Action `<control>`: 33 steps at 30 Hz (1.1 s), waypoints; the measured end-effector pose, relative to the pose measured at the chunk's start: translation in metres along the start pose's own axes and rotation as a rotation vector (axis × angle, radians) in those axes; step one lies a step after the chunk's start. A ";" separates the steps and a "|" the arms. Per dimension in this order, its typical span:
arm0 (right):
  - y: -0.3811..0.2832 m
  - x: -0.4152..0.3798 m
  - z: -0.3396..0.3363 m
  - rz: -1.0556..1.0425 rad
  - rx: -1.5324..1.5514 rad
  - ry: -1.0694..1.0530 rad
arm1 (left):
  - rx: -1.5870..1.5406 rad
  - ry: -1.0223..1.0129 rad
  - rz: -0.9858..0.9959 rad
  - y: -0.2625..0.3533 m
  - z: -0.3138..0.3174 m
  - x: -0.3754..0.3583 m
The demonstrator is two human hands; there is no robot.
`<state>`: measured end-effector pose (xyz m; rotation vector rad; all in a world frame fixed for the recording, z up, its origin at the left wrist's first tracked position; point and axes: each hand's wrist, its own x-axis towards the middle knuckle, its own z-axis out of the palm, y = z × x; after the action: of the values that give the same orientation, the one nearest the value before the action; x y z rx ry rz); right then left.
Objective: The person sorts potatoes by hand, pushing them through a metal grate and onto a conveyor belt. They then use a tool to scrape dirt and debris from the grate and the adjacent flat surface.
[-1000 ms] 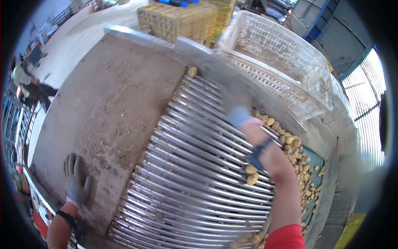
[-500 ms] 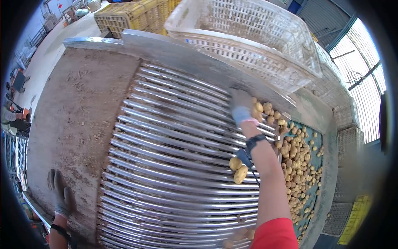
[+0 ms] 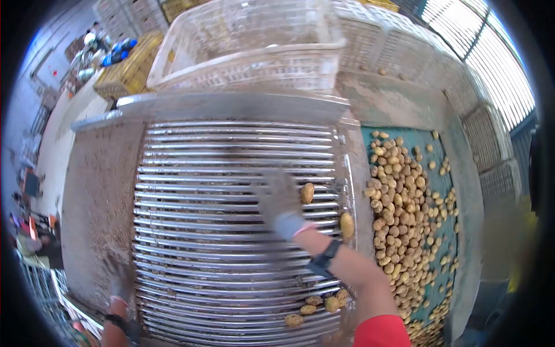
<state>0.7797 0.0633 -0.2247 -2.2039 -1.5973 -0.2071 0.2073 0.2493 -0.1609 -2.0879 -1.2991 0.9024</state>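
My right hand [image 3: 280, 202], in a grey glove, hovers over or brushes the metal rollers [image 3: 191, 228]; motion smears it, but the fingers look spread, with nothing held. Just right of its fingers lies a potato [image 3: 307, 193]. A longer yellow potato [image 3: 347, 225] sits at the rollers' right edge. Several more potatoes [image 3: 309, 309] lie at the near right of the rollers. My left hand [image 3: 120, 280], also gloved, rests with fingers apart on the soil-covered plate [image 3: 98, 202] left of the rollers.
Many potatoes [image 3: 402, 202] are heaped on a green surface [image 3: 442, 185] at right. Beyond the metal guard [image 3: 231, 108] stands a white crate [image 3: 248, 66]. Yellow crates [image 3: 130, 66] are at far left. Stacked crates [image 3: 483, 136] line the right side. A person [image 3: 43, 243] is at left.
The view has turned. My right hand has left the far right corner and come back toward the rollers' middle. The potatoes clustered at that corner are off the rollers. My left hand stays on the plate.
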 end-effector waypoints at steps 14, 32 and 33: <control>0.260 -0.210 -0.064 0.735 -0.387 0.000 | -0.972 0.398 -0.637 -0.043 -0.090 -0.240; 0.003 -0.465 -0.245 0.142 -0.215 -1.446 | -0.862 0.537 -0.197 -0.044 0.007 -0.288; 0.014 -0.472 -0.256 0.301 -0.407 -1.584 | -0.875 0.553 -0.193 -0.041 0.002 -0.288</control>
<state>0.6661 -0.4576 -0.1621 -3.0164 -1.7744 1.8560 0.0906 0.0039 -0.0566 -2.4762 -1.6841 -0.4220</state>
